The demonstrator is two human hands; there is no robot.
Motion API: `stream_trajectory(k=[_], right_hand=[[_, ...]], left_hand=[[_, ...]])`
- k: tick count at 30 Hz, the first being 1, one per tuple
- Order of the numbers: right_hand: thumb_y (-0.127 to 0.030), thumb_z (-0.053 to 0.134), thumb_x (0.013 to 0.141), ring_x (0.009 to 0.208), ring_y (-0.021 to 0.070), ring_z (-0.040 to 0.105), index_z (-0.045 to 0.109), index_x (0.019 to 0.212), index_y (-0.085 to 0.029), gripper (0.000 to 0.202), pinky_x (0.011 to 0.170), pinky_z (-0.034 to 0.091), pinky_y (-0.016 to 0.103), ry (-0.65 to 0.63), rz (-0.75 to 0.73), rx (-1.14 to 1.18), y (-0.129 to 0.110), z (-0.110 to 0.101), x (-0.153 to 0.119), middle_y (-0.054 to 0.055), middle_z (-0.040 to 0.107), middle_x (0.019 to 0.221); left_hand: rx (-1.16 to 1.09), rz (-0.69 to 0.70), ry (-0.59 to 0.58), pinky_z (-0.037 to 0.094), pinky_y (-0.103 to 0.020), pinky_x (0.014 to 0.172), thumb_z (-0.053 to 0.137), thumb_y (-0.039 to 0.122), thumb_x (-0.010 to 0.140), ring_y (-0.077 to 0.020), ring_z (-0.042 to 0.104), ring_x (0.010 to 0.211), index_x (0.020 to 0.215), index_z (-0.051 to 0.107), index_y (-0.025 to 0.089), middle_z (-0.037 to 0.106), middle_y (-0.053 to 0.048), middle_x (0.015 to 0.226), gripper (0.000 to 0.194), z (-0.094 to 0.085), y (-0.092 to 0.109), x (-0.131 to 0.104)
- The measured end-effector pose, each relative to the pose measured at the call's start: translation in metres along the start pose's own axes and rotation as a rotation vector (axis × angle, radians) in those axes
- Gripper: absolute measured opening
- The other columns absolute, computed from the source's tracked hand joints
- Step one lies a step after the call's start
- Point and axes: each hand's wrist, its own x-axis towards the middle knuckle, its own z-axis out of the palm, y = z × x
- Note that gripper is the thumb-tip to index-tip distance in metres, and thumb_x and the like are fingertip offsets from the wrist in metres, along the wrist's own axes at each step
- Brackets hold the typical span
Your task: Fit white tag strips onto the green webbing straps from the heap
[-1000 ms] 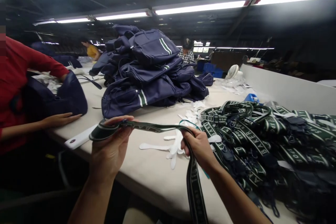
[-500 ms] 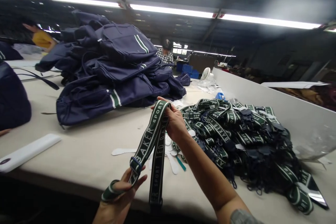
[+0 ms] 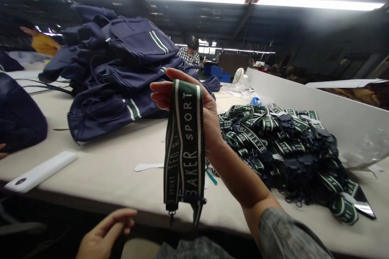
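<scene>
Presently our right grip is raised above the desk, holding a green strap lettered "BAKER SPORT", which hangs folded between thumb and fingers with a dark clip dangling at one lower end. Our left grip is low, near the desk's front edge, slack, its fingers loosely curled. To the right we see a heap of similar straps; beyond the long white bar, navy bags lie piled.
</scene>
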Motion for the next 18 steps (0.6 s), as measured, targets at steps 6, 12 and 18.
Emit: stream_trajectory(k=[6,12,18], right_hand=[[-0.017,0.056,0.089,0.083,0.0142,0.070,0.066,0.103,-0.021,0.018,0.097,0.055,0.037,-0.143,0.016,0.131,0.008,0.028,0.004,0.000,0.071,0.092],[-0.019,0.053,0.088,0.112,0.0206,0.064,0.064,0.096,-0.019,0.013,0.099,0.054,0.041,-0.006,0.069,0.170,0.007,0.034,0.022,0.001,0.069,0.093],[-0.021,0.044,0.089,0.089,0.0078,0.065,0.061,0.083,-0.019,0.019,0.084,0.054,0.025,-0.013,0.366,0.202,0.043,0.010,0.056,-0.008,0.066,0.080]], left_hand=[[-0.185,0.620,-0.105,0.030,-0.035,0.117,0.055,0.061,0.085,-0.0278,0.042,0.136,0.135,0.054,0.022,0.054,-0.007,0.142,0.064,0.061,0.126,-0.015],[0.067,0.635,-0.326,0.052,-0.034,0.087,0.065,0.054,0.082,-0.0292,0.063,0.104,0.114,0.068,0.016,0.070,-0.012,0.108,0.050,0.089,0.151,-0.009],[-0.244,0.191,-0.358,0.056,-0.031,0.056,0.080,0.051,0.067,-0.0204,0.064,0.055,0.076,0.070,0.014,0.069,-0.006,0.063,0.039,0.089,0.144,-0.009]])
